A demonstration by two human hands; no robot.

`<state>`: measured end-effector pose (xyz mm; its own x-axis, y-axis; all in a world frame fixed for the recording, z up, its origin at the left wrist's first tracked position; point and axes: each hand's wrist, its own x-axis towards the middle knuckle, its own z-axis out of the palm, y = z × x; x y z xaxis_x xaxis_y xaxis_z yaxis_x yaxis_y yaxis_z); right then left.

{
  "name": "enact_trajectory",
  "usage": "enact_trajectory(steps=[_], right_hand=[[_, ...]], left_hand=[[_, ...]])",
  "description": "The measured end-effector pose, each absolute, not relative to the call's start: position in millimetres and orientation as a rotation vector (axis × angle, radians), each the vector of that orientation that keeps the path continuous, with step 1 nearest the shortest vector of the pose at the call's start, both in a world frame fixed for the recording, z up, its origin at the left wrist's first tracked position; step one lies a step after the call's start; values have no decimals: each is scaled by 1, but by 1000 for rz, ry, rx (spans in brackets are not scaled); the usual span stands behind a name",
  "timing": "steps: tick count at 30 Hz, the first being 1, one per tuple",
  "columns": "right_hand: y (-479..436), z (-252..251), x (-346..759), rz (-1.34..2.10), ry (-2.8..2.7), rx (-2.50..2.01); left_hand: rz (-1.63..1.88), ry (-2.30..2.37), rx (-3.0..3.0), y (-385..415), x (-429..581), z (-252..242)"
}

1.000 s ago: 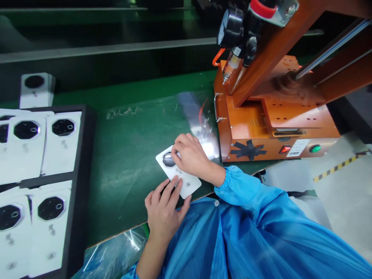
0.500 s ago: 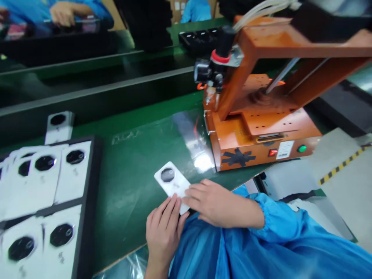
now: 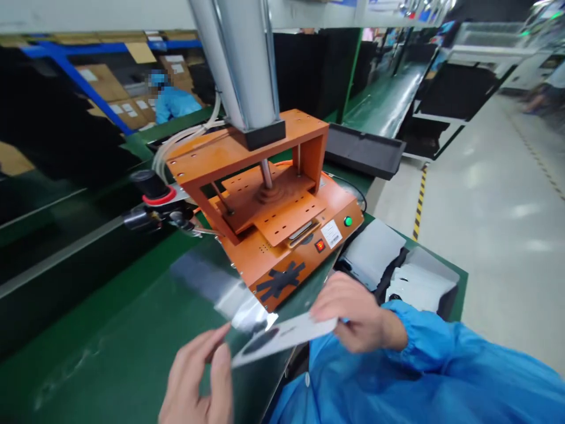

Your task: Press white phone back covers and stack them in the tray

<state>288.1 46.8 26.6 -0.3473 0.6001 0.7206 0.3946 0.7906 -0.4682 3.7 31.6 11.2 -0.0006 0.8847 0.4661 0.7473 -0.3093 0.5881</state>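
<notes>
A white phone back cover (image 3: 298, 335) with a dark round camera area is raised above the green bench, tilted nearly edge-on. My right hand (image 3: 355, 309) pinches its right end between thumb and fingers. Just off the cover's left end is my left hand (image 3: 198, 377), thumb and fingers apart with nothing seen between them. Behind both hands stands an orange press (image 3: 282, 224) with a lit red switch and a green button. Clear film (image 3: 241, 303) lies on the bench in front of the press.
Right of the press, more pale covers (image 3: 412, 285) lie in a dark tray by my right sleeve. A black tray (image 3: 362, 147) sits behind the press. A pressure regulator (image 3: 152, 200) juts from the press's left side. Across the bench is a person in blue (image 3: 174, 103).
The view has swung right, bringing the press toward the middle and taking the left tray out of sight. My right hand has lifted the cover; my left hand has come off it.
</notes>
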Motion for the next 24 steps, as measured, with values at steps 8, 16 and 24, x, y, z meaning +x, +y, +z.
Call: enact_trajectory(steps=[8, 16, 24], right_hand=[[23, 49, 387, -544, -1915, -1137], [46, 25, 396, -693, -1916, -1182], [77, 16, 389, -561, -1831, -1116]], left_hand=[[1021, 1142, 1116, 135, 99, 30], [1230, 1042, 792, 198, 170, 51], [1156, 1225, 773, 112, 113, 50]])
